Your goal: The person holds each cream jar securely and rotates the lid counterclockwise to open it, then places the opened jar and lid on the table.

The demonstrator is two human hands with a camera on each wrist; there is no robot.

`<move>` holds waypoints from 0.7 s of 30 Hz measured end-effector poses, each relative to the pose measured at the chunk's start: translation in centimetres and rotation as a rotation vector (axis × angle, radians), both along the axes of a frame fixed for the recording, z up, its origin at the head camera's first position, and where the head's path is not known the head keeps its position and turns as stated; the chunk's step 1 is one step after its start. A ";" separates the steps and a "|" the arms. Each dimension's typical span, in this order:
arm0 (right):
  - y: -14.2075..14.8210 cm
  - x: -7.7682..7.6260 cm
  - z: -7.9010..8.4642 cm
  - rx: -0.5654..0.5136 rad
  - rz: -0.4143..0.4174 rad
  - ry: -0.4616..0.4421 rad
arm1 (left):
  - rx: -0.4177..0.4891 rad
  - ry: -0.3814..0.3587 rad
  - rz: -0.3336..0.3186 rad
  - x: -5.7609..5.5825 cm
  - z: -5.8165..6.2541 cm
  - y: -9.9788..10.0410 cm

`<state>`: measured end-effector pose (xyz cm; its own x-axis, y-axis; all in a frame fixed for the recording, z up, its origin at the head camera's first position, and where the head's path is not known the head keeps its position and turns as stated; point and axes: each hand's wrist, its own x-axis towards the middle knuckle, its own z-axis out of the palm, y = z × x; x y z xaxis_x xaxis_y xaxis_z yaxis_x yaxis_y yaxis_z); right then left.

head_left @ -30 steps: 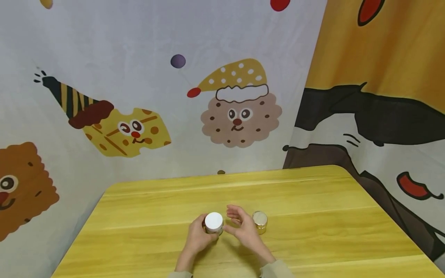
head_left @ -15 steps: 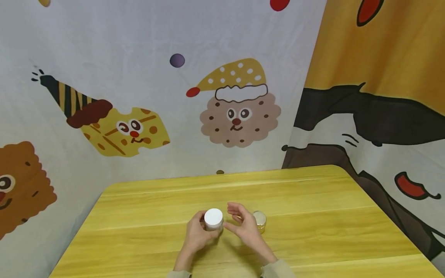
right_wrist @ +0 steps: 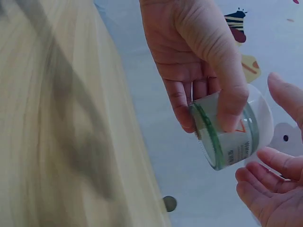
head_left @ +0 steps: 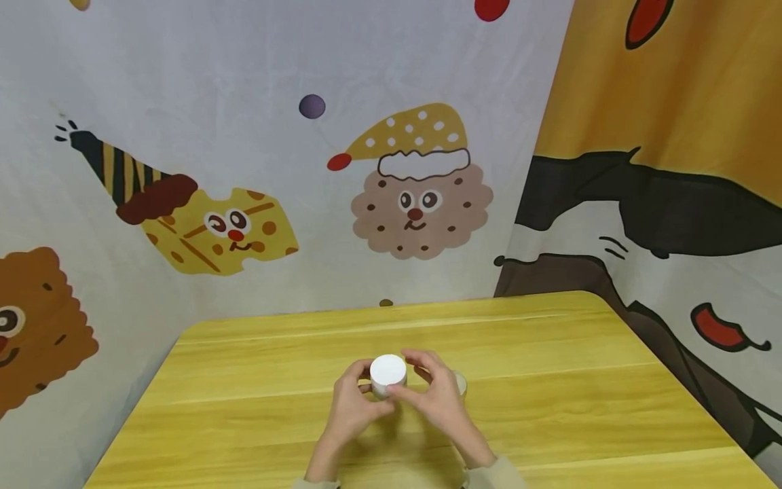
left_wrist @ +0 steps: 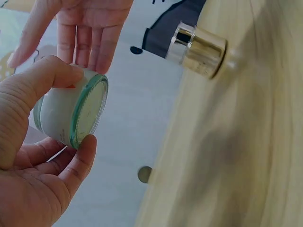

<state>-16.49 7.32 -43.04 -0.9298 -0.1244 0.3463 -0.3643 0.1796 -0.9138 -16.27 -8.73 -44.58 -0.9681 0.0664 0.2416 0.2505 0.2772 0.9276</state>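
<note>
My left hand (head_left: 354,402) grips a small glass cosmetic jar (left_wrist: 64,111) with a white lid (head_left: 387,370), raised above the table. The left thumb (left_wrist: 52,78) presses one side of the jar and the fingers curl on the other. Greenish glass shows at the jar's base, and small print and an orange mark show on its side in the right wrist view. My right hand (head_left: 436,401) is beside the lid, its fingers spread and loosely bent around that side. A gold jar (left_wrist: 201,49) stands on the table, mostly hidden behind the right hand in the head view.
The wooden table (head_left: 244,407) has rounded far corners. Behind it hangs a cloth (head_left: 244,102) printed with cartoon cheese and biscuits, and a yellow and black print (head_left: 672,204) continues to the right.
My left hand has lifted the white-lidded jar a little and shifted it right, closer to my right hand. The right hand now overlaps the gold jar more.
</note>
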 end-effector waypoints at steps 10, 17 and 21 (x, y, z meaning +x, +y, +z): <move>0.0 0.3 1.0 0.006 -0.007 0.035 | 0.019 0.040 -0.044 0.7 1.3 0.6; 0.4 0.1 1.0 -0.005 0.014 0.062 | 0.020 0.075 -0.078 0.8 1.4 0.8; 0.9 -0.1 0.8 -0.003 0.071 0.113 | 0.046 0.076 -0.113 0.9 1.6 0.8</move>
